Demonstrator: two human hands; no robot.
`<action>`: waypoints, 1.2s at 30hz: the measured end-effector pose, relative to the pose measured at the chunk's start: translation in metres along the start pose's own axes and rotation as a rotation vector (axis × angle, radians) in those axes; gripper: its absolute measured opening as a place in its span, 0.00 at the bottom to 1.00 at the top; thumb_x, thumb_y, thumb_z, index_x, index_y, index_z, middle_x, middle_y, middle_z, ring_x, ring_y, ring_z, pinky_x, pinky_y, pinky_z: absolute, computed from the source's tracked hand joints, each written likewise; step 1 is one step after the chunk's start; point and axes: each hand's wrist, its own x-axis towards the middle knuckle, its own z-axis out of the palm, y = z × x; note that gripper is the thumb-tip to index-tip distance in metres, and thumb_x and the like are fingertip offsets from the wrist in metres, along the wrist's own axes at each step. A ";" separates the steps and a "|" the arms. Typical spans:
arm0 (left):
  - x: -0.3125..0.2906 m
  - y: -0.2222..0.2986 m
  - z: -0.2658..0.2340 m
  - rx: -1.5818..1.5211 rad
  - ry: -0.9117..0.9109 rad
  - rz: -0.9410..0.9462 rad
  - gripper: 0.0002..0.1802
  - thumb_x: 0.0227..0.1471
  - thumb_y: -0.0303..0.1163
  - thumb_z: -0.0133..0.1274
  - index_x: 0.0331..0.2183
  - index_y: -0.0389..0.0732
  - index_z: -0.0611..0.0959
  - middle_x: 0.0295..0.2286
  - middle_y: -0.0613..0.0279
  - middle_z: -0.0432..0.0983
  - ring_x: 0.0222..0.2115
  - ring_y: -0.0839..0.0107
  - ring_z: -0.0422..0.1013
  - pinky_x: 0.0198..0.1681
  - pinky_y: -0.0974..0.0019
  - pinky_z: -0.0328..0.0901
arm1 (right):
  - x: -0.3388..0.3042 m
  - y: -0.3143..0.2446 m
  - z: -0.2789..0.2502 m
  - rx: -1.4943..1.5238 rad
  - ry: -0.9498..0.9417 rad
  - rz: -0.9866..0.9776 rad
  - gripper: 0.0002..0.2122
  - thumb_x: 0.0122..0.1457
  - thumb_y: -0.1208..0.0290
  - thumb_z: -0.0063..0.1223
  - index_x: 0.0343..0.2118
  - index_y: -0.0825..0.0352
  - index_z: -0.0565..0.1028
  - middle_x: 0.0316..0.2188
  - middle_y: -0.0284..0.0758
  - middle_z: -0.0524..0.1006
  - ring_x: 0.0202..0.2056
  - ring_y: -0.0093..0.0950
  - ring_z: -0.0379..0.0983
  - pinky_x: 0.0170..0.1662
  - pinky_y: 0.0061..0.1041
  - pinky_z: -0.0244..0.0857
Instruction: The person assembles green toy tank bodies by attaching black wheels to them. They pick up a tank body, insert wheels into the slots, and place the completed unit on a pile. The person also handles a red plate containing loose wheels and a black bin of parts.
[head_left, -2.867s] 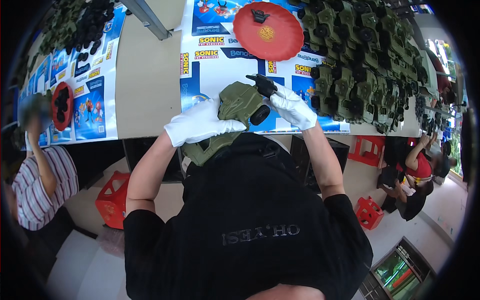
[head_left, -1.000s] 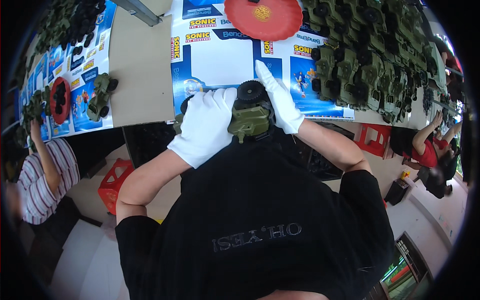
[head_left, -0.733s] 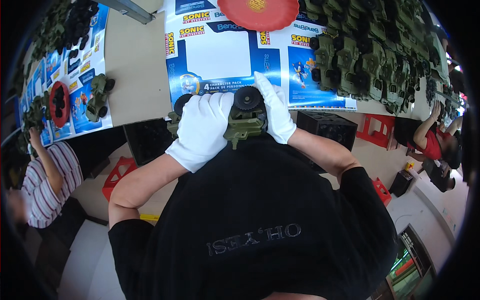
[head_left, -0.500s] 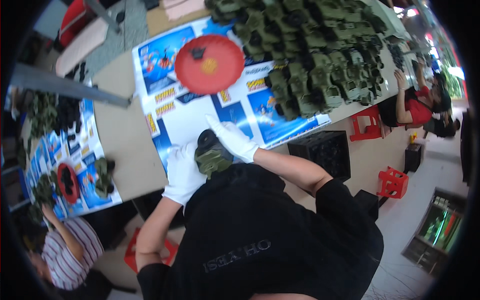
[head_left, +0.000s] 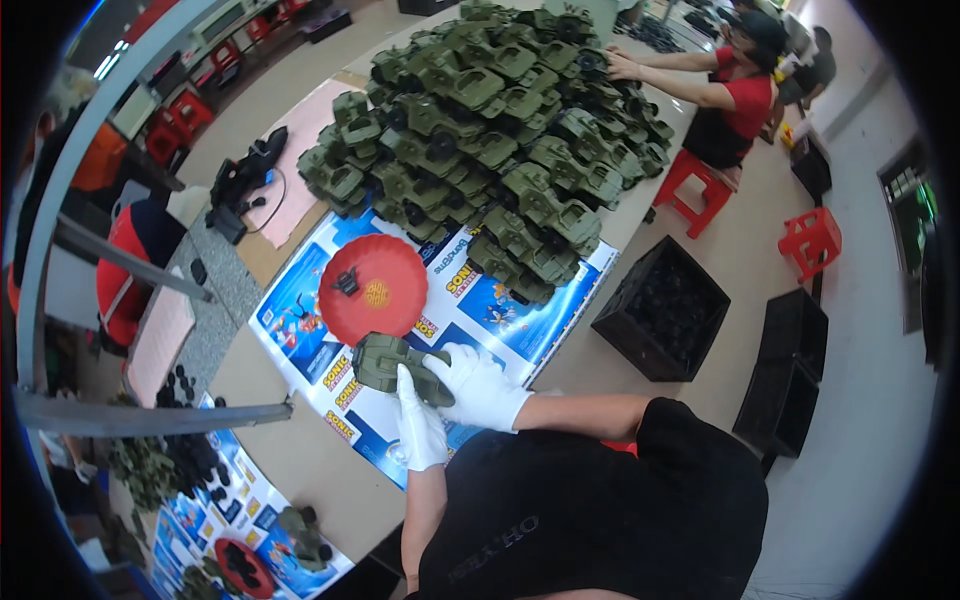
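Observation:
In both white-gloved hands I hold an olive-green toy jeep (head_left: pixel 383 363) over the near edge of a red scalloped plate (head_left: pixel 392 262). My left hand (head_left: pixel 420 428) grips it from below, the thumb lying along its side. The fingers of my right hand (head_left: pixel 482 388) close round its right end. A small black part (head_left: pixel 347 281) rests in the plate. Under the plate lies a printed blue and white sheet (head_left: pixel 330 368). Beyond it, a large heap of similar green toy jeeps (head_left: pixel 480 110) covers the far part of the table.
A black crate (head_left: pixel 660 312) of dark parts stands right of the table, with more black crates (head_left: pixel 785 370) and red stools (head_left: pixel 810 243) beyond. A metal bar (head_left: pixel 150 415) crosses on the left. Another person (head_left: pixel 735 95) works at the heap's far right.
The view has turned and shifted. The jeep, earlier held close to my body and partly hidden, is now farther forward near the red plate, still in both hands.

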 end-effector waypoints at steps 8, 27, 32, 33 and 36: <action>-0.005 -0.001 0.023 0.475 -0.280 -0.214 0.32 0.60 0.40 0.48 0.59 0.37 0.58 0.51 0.53 0.64 0.50 0.62 0.66 0.56 0.60 0.59 | -0.040 0.077 -0.096 0.160 0.632 0.301 0.34 0.39 0.60 0.68 0.50 0.66 0.67 0.46 0.46 0.67 0.50 0.42 0.65 0.54 0.35 0.61; 0.103 -0.155 0.168 0.408 0.135 -0.396 0.49 0.52 0.70 0.38 0.62 0.42 0.55 0.60 0.55 0.54 0.59 0.56 0.56 0.58 0.52 0.54 | 0.033 0.720 -0.386 -0.240 0.387 1.149 0.34 0.37 0.52 0.61 0.52 0.54 0.72 0.44 0.42 0.77 0.44 0.40 0.75 0.49 0.37 0.68; 0.115 -0.177 0.160 0.241 0.179 -0.303 0.36 0.57 0.63 0.37 0.56 0.47 0.67 0.53 0.60 0.67 0.51 0.60 0.65 0.54 0.51 0.63 | 0.102 0.810 -0.396 -0.267 0.508 0.778 0.34 0.39 0.48 0.62 0.51 0.60 0.72 0.45 0.45 0.75 0.48 0.43 0.71 0.54 0.37 0.63; 0.119 -0.180 0.165 0.300 0.198 -0.285 0.32 0.60 0.58 0.37 0.56 0.47 0.67 0.52 0.60 0.67 0.51 0.60 0.66 0.53 0.51 0.64 | 0.106 0.865 -0.379 -0.328 0.754 0.804 0.36 0.42 0.45 0.61 0.53 0.64 0.70 0.46 0.48 0.74 0.49 0.45 0.69 0.54 0.38 0.62; 0.105 -0.199 0.125 0.406 0.269 -0.185 0.28 0.62 0.52 0.36 0.56 0.46 0.66 0.52 0.61 0.67 0.50 0.59 0.67 0.53 0.50 0.64 | 0.128 0.816 -0.388 0.170 0.750 0.726 0.40 0.45 0.47 0.63 0.58 0.67 0.63 0.52 0.52 0.68 0.53 0.46 0.65 0.56 0.36 0.59</action>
